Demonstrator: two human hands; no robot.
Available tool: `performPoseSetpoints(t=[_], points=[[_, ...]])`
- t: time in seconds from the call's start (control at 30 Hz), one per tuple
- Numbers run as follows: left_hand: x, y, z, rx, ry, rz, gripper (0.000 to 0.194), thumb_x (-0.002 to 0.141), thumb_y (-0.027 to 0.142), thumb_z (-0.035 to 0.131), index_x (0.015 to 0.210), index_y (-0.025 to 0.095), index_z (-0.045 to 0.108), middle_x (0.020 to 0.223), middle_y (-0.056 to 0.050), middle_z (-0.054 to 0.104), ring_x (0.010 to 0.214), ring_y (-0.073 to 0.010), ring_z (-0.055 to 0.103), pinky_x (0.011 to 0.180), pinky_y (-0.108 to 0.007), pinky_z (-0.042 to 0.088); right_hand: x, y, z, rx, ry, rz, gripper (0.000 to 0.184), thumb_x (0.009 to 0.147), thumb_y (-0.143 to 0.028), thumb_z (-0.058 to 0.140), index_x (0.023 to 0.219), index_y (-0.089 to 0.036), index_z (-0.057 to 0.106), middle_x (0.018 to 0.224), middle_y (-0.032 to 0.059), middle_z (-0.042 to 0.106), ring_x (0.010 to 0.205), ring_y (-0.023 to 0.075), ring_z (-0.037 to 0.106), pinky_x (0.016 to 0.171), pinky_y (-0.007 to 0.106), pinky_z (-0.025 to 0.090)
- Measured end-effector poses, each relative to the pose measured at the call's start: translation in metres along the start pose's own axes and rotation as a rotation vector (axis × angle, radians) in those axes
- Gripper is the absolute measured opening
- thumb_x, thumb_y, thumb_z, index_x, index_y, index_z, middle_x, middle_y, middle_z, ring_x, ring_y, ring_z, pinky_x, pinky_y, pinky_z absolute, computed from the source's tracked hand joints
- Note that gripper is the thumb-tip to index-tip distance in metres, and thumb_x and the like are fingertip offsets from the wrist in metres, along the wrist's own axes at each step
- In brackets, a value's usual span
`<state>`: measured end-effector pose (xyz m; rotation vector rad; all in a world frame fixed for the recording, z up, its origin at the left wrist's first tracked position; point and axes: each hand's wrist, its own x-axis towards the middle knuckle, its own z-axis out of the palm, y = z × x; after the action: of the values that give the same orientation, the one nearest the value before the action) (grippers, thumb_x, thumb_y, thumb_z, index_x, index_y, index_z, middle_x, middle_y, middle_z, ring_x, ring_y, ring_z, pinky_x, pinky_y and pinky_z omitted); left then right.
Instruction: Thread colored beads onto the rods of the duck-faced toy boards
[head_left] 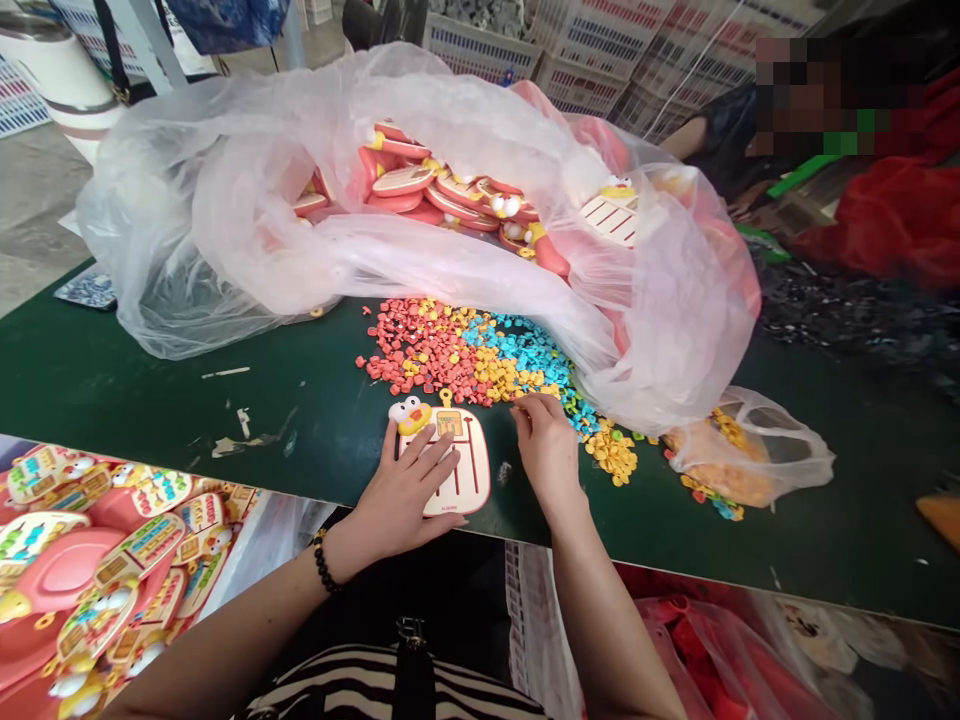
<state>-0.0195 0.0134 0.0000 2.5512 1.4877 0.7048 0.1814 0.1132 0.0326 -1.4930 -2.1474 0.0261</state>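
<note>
Cream board (pixel 474 470) lay under your left hand (pixel 405 485) as your right hand (pixel 547 445) worked at the bits (pixel 427 345)

Your right fingers were curled, thumb and index tips drawn close together at the near edge of the heap. The tips were turned away, so whether they met, or had hold of a bit, could not be told. Your left fingers were spread and nearly straight, laid over the board's face without closing round it, the thumb stretched out near its bottom edge.

The step in hand looked like picking out bits while the board was steadied. On that reading, the move called for a pinch on one bit, and for left fingers clear of whichever spot it was meant for.

The board lay flat between your hands, near the front edge of the green table (pixel 315 420), its big-eyed yellow head (pixel 411 412) at the top left. Just past it spread the bits: mostly red to the left, blue to the right, yellow among them, with a yellow cluster (pixel 611 455) beside your right hand. Further right sat a small bag (pixel 787 450) with yellow bits showing. Behind the heap sprawled a large bag (pixel 262 240), more boards heaped in its opening. Low on your left, filled boards (pixel 97 560) lay piled; at upper right a co-worker's sleeve (pixel 727 125) showed.
</note>
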Motion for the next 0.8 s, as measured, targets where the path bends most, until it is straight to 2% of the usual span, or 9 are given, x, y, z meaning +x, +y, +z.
performPoseSetpoints(t=[0.1, 0.17, 0.27, 0.43, 0.53, 0.63, 0.73, 0.8], points=[[0.000, 0.000, 0.000, 0.001, 0.005, 0.008, 0.061, 0.085, 0.057, 0.053, 0.132, 0.018, 0.051, 0.144, -0.011, 0.048, 0.138, -0.0323, 0.033, 0.115, -0.062, 0.000, -0.002, -0.024, 0.012, 0.216, 0.043, -0.101, 0.020, 0.092, -0.023, 0.048, 0.090, -0.021, 0.069, 0.094, 0.0077, 0.070, 0.088, 0.0197, 0.066, 0.078, 0.032, 0.054], [0.000, 0.001, 0.000, 0.009, 0.010, -0.003, 0.060, 0.085, 0.056, 0.054, 0.131, 0.017, 0.052, 0.143, -0.011, 0.049, 0.136, -0.0327, 0.035, 0.115, -0.063, 0.003, -0.007, -0.033, 0.021, 0.204, 0.037, -0.166, 0.024, 0.094, -0.022, 0.047, 0.088, -0.021, 0.070, 0.093, 0.0074, 0.073, 0.086, 0.0195, 0.068, 0.077, 0.033, 0.054], [0.000, 0.002, 0.000, 0.019, 0.025, -0.023, 0.059, 0.084, 0.056, 0.055, 0.128, 0.017, 0.054, 0.140, -0.012, 0.051, 0.132, -0.0331, 0.040, 0.115, -0.064, 0.006, -0.013, -0.032, 0.027, 0.086, 0.051, -0.223, 0.025, 0.094, -0.021, 0.047, 0.090, -0.020, 0.072, 0.093, 0.0086, 0.075, 0.085, 0.0214, 0.069, 0.074, 0.035, 0.053], [-0.001, 0.003, 0.002, -0.001, 0.042, -0.018, 0.058, 0.084, 0.057, 0.055, 0.126, 0.017, 0.055, 0.139, -0.012, 0.052, 0.131, -0.0332, 0.042, 0.115, -0.064, 0.008, -0.026, -0.022, 0.015, 0.060, -0.002, -0.288, 0.023, 0.092, -0.018, 0.050, 0.097, -0.019, 0.072, 0.098, 0.0080, 0.075, 0.088, 0.0215, 0.068, 0.077, 0.036, 0.053], [-0.003, 0.003, 0.003, -0.020, 0.052, -0.027, 0.064, 0.085, 0.056, 0.055, 0.131, 0.011, 0.049, 0.136, -0.016, 0.053, 0.132, -0.0325, 0.041, 0.115, -0.061, 0.011, -0.041, -0.033, 0.010, 0.082, -0.016, -0.262, 0.025, 0.091, -0.016, 0.050, 0.102, -0.019, 0.072, 0.100, 0.0078, 0.075, 0.092, 0.0216, 0.066, 0.082, 0.036, 0.053], [-0.003, 0.003, 0.004, -0.020, 0.056, -0.020, 0.073, 0.087, 0.054, 0.052, 0.139, 0.006, 0.036, 0.138, -0.019, 0.050, 0.134, -0.0310, 0.038, 0.116, -0.058, 0.014, -0.051, -0.048, 0.011, 0.157, -0.048, -0.248, 0.029, 0.091, -0.016, 0.049, 0.110, -0.021, 0.070, 0.107, 0.0069, 0.073, 0.094, 0.0218, 0.063, 0.084, 0.037, 0.053], [-0.003, 0.002, 0.004, 0.000, 0.062, -0.021, 0.080, 0.088, 0.054, 0.050, 0.144, 0.003, 0.026, 0.143, -0.022, 0.043, 0.138, -0.0306, 0.033, 0.116, -0.058, 0.012, -0.039, -0.045, 0.013, 0.300, -0.110, -0.247, 0.031, 0.093, -0.018, 0.046, 0.116, -0.023, 0.066, 0.109, 0.0051, 0.072, 0.095, 0.0200, 0.064, 0.082, 0.035, 0.054], [-0.002, 0.002, 0.004, 0.003, 0.064, -0.024, 0.076, 0.088, 0.054, 0.050, 0.143, 0.005, 0.030, 0.145, -0.021, 0.042, 0.138, -0.0309, 0.033, 0.116, -0.059, 0.010, -0.020, -0.031, 0.013, 0.327, -0.063, -0.157, 0.031, 0.093, -0.017, 0.045, 0.114, -0.022, 0.067, 0.107, 0.0060, 0.072, 0.095, 0.0189, 0.065, 0.083, 0.034, 0.054]])
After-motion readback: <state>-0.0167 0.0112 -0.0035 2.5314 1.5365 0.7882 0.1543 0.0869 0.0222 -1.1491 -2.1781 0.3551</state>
